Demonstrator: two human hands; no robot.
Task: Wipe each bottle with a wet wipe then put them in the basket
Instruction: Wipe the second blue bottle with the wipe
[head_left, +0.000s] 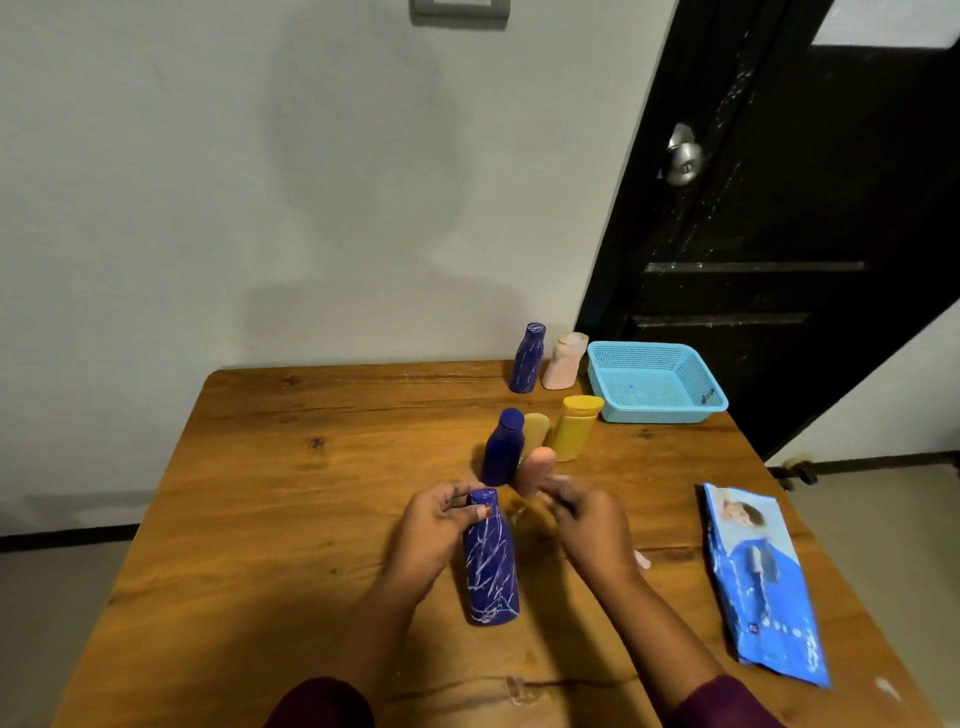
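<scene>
The left hand (441, 525) grips a scratched dark-blue plastic bottle (491, 566) by its neck, standing on the brown wooden table (311, 493); the right hand (587, 525) hovers blurred beside it.

Varnished wooden worktop (311, 493); perforated plastic basket (655, 382); smooth plastic bottles (491, 564); glossy plastic wipes packet (763, 582); shiny metal doorknob (683, 156).
</scene>
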